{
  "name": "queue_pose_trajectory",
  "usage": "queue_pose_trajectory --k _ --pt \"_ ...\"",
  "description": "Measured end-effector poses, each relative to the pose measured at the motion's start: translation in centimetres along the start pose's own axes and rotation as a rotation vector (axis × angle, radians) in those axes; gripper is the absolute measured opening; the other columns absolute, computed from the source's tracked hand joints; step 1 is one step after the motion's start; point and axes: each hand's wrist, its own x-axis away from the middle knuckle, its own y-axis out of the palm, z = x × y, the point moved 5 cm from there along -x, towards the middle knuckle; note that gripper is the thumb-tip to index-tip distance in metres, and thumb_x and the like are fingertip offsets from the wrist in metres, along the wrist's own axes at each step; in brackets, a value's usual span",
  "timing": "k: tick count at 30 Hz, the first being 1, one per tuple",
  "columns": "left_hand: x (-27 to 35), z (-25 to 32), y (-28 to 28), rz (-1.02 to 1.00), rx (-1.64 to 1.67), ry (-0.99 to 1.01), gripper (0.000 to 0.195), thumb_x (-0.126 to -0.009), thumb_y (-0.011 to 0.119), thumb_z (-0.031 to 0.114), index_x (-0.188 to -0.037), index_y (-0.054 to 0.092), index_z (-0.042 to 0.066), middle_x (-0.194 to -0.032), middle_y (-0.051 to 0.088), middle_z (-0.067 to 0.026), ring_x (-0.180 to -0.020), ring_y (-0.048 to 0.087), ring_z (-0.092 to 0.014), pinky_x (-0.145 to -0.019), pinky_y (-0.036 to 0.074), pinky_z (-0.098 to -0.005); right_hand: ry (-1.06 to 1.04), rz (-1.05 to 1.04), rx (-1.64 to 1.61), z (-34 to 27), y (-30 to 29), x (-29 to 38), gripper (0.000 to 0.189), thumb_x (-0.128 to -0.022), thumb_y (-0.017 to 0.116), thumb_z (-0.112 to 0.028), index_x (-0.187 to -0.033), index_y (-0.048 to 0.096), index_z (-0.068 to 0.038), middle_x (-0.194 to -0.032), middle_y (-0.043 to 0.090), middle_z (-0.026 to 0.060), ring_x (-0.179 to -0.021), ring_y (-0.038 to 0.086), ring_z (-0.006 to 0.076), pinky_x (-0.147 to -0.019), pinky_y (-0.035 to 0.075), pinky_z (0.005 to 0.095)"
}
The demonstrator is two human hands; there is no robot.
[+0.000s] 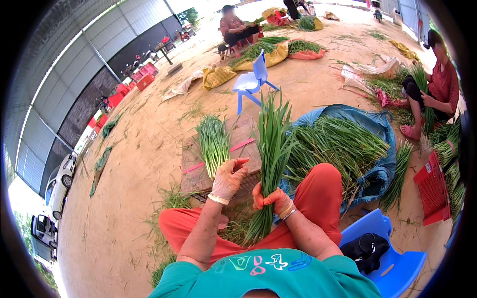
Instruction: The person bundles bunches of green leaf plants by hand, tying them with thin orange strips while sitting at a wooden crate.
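In a thin translucent glove, my right hand [274,201] grips an upright bunch of long green leafy stalks [271,149] near its lower part, between my knees. My left hand [229,179], gloved too, is raised with bent fingers near the lower ends of a second bunch [214,141]. That bunch lies on a low board [244,126], over a pink strip [193,168] whose ends show on both sides. On the right, a blue woven sack [389,149] lies spread under a heap of loose stalks [335,141].
Ahead stands a small light-blue plastic chair [248,82]. A blue chair [406,264] with a black bag [365,249] is at my right, near a red plastic crate [432,190]. One person [441,82] sits at the right holding stalks; another [238,29] sits farther off.
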Motion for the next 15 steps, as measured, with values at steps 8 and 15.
queue_pose_trajectory --k 8,15 --pt "6.7 -3.3 5.7 -0.531 0.395 -0.223 0.065 -0.086 0.075 0.021 -0.140 0.047 0.000 -0.115 0.059 -0.0019 -0.099 0.056 -0.011 -0.091 0.045 -0.0278 -0.389 0.014 -0.141 -6.1 1.6 0.2 0.038 -0.063 0.069 -0.013 -0.099 0.060 -0.006 -0.068 0.050 0.0022 -0.062 0.049 0.0187 -0.072 0.045 0.0362" --pt "7.8 -4.5 2.4 -0.494 0.303 -0.559 0.024 -0.086 0.074 0.022 -0.096 0.069 0.001 -0.074 0.064 -0.0020 -0.057 0.051 -0.007 -0.049 0.040 -0.0232 -0.592 0.105 -0.331 -9.0 -0.9 1.4 0.033 -0.068 0.065 -0.008 -0.101 0.060 -0.009 -0.074 0.048 0.0007 -0.071 0.048 0.0170 -0.080 0.045 0.0362"
